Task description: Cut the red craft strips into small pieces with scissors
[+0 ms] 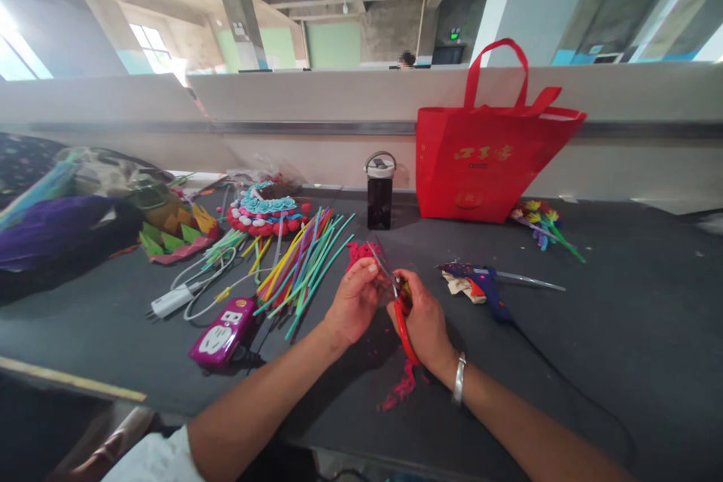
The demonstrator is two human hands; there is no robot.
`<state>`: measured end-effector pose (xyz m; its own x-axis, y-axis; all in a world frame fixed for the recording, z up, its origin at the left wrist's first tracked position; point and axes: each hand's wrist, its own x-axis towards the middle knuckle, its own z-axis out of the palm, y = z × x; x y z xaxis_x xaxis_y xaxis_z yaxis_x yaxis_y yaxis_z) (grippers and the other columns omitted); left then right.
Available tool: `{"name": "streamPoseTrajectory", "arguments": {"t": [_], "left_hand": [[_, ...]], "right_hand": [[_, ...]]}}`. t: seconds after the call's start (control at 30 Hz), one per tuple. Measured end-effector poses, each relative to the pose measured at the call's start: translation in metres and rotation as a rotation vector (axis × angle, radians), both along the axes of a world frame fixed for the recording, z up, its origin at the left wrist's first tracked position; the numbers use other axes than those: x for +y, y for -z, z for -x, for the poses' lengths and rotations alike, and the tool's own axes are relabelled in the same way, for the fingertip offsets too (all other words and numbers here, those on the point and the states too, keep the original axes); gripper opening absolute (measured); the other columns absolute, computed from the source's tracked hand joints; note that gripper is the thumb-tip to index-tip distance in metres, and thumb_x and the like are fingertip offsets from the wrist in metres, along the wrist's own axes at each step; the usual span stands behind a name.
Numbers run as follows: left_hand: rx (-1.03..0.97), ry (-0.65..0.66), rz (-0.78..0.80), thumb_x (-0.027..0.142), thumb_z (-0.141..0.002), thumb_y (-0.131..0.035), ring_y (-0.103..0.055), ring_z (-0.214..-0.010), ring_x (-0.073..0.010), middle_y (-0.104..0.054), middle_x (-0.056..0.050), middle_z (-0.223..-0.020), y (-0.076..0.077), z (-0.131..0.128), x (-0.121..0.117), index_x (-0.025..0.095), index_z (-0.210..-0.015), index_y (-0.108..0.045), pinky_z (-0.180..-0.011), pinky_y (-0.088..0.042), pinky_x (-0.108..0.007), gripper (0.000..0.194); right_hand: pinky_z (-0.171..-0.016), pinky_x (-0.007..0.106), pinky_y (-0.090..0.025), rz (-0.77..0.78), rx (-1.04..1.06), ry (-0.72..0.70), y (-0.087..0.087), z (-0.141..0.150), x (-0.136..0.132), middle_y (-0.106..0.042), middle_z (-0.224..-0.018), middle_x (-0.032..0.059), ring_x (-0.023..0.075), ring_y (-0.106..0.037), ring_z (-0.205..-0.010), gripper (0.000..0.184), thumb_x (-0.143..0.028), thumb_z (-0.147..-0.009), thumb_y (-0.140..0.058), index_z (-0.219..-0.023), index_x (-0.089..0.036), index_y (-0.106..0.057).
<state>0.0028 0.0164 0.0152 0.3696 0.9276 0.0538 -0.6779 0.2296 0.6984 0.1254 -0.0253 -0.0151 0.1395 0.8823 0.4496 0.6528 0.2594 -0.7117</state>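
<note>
My right hand [426, 324] is closed round the red handles of a pair of scissors [402, 320], its blades pointing up and away from me. Close beside the blades is my left hand [358, 297], its thumb and fingertips pinched together. What it pinches is too small to make out. Just beyond my left fingertips shows a fuzzy red-pink bundle [361, 252]; I cannot tell whether the hand touches it. A small yellow bit peeks out by my right fingers. Red-pink fluffy scraps [400, 390] lie on the table below the scissors.
Colourful fuzzy stems [308, 263] lie left of my hands, near a purple power socket [222, 335] and a white plug [172, 301]. A blue glue gun [489, 288] with a cord lies right. Behind stand a black bottle [379, 199] and a red bag [486, 166].
</note>
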Motion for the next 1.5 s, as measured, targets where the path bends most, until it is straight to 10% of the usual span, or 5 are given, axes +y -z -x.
{"name": "streamPoseTrajectory", "arguments": {"t": [1.5], "left_hand": [[-0.032,0.101,0.041,0.020,-0.077,-0.068,-0.054,-0.065,-0.0111,-0.057,0.000,-0.066,0.0071,-0.0014,-0.0017,0.015,-0.075,-0.059,-0.068,-0.043,-0.025,0.011]], "right_hand": [[-0.074,0.031,-0.053,-0.021,0.013,-0.044,-0.0015,-0.0004,0.0000,-0.070,-0.098,0.0056,0.0204,-0.068,-0.083,0.037,-0.014,-0.077,-0.053,-0.113,-0.021,-0.054]]}}
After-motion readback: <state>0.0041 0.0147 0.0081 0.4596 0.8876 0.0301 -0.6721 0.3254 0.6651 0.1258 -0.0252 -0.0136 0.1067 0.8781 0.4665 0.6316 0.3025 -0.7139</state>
